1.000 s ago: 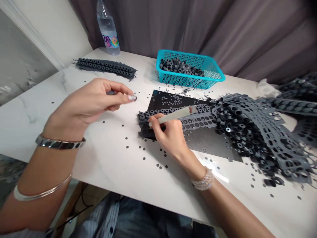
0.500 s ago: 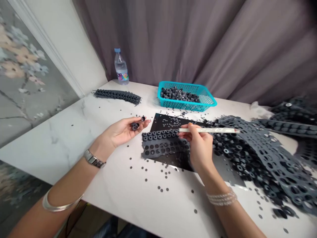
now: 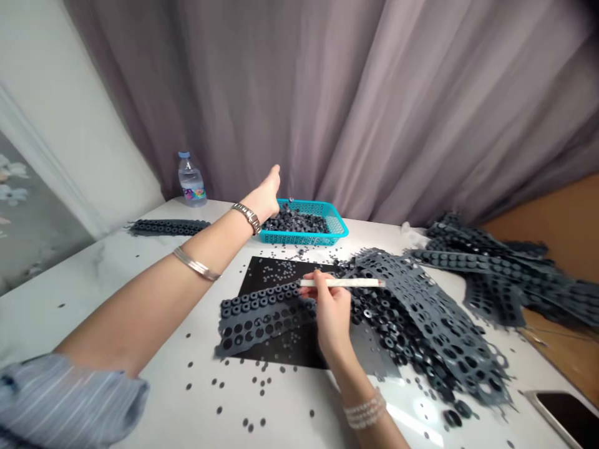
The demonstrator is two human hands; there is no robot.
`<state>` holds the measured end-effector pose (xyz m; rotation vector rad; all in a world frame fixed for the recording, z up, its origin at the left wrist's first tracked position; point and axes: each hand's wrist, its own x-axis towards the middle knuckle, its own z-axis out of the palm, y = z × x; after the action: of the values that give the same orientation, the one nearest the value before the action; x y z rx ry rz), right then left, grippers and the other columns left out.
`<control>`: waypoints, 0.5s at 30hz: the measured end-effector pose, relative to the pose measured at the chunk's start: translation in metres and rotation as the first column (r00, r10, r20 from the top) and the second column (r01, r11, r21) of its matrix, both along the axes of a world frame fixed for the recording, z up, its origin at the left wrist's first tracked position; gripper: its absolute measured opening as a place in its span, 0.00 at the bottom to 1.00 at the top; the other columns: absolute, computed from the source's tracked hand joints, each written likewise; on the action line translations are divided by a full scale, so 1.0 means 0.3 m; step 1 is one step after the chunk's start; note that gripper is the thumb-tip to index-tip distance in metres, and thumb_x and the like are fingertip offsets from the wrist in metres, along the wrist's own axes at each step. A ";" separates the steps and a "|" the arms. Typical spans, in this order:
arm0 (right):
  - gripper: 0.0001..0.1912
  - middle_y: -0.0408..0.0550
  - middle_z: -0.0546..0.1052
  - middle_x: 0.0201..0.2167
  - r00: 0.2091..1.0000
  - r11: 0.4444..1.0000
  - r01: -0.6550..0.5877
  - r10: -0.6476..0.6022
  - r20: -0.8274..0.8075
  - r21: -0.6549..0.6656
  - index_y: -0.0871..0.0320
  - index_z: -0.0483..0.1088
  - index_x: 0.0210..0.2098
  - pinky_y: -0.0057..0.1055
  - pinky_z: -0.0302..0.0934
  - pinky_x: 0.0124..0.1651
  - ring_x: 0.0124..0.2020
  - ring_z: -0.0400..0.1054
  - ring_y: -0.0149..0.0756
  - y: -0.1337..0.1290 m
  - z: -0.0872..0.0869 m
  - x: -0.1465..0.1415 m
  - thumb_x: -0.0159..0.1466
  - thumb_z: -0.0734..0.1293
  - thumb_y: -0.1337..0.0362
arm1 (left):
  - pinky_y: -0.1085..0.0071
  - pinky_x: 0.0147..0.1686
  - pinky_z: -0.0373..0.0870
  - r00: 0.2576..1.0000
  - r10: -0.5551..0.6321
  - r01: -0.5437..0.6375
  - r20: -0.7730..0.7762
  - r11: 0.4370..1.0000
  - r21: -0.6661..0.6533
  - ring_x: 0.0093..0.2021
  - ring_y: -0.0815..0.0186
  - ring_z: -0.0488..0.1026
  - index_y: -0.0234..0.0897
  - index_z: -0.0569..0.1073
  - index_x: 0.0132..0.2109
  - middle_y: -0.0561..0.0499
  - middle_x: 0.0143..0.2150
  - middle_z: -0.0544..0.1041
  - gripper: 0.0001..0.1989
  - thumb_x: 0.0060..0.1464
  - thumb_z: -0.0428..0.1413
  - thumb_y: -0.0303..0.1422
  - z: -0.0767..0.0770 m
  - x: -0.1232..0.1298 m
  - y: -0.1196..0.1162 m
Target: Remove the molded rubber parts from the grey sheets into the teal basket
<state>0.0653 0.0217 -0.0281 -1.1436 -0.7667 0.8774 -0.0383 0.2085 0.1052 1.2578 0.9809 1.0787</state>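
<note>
My left hand [image 3: 267, 193] is stretched out over the near left part of a turquoise plastic basket [image 3: 345, 232]. It is turned edge-on and looks open, though most of its fingers are hidden. Small black rubber rings [image 3: 299, 222] fill much of the basket, and one ring [image 3: 291, 199] shows above the pile beside the hand. Between thumb and fingers, my right hand [image 3: 333, 315] grips a thin white stick [image 3: 349, 283], level above the work. Beside that hand lies a black rubber strip [image 3: 262, 301] with rows of rings, its lower rows being open holes.
A dark sheet [image 3: 294, 349] lies under the strip. To the right are loose black rings [image 3: 393, 337] and a perforated rubber sheet [image 3: 435, 318]. Further off are more strips [image 3: 496, 265], a phone [image 3: 571, 415], a water bottle [image 3: 193, 184] and another strip [image 3: 168, 227]. Small discs dot the table.
My left hand has moved from beside the strip, where it held a few rings, forward to the basket. The rings no longer show in it. My right hand still holds the stick; the view has shifted.
</note>
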 end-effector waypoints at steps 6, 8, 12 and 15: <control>0.16 0.44 0.75 0.20 1.000 0.999 0.005 -0.005 -0.019 0.037 0.60 0.73 0.28 0.30 0.63 0.30 0.23 0.68 0.32 -0.002 0.038 0.012 0.61 0.65 0.52 | 0.62 0.57 0.61 0.970 0.025 -0.008 -0.243 0.997 0.071 0.63 0.54 0.62 0.43 0.72 0.53 0.44 0.62 0.69 0.25 0.47 0.62 0.43 -0.140 -0.072 -0.211; 0.15 0.43 0.74 0.20 0.997 0.995 0.070 -0.068 -0.030 0.074 0.60 0.73 0.29 0.30 0.63 0.31 0.23 0.68 0.31 0.001 0.058 0.036 0.61 0.66 0.54 | 0.62 0.52 0.64 0.763 -0.109 0.272 -0.637 0.948 0.164 0.54 0.54 0.70 0.42 0.77 0.47 0.44 0.52 0.76 0.19 0.48 0.61 0.43 -0.210 -0.159 -0.327; 0.12 0.42 0.73 0.20 0.976 0.971 0.208 -0.198 -0.094 0.119 0.59 0.72 0.29 0.30 0.64 0.32 0.22 0.68 0.30 0.017 0.083 0.101 0.60 0.65 0.56 | 0.59 0.51 0.62 0.420 0.022 0.474 -0.907 0.847 0.240 0.52 0.52 0.69 0.42 0.74 0.50 0.42 0.51 0.75 0.17 0.56 0.53 0.43 -0.320 -0.297 -0.514; 0.11 0.42 0.73 0.21 0.957 0.960 0.265 -0.251 -0.144 0.088 0.59 0.70 0.29 0.30 0.64 0.31 0.23 0.69 0.30 0.028 0.086 0.132 0.60 0.64 0.57 | 0.59 0.50 0.62 0.346 0.121 0.475 -0.930 0.833 0.285 0.51 0.52 0.69 0.39 0.72 0.48 0.41 0.48 0.74 0.14 0.60 0.48 0.38 -0.371 -0.346 -0.560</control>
<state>0.1047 0.0302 -0.0022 -1.0523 -0.5351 0.6765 -0.1420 0.0405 -0.0062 2.5536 1.3485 0.2994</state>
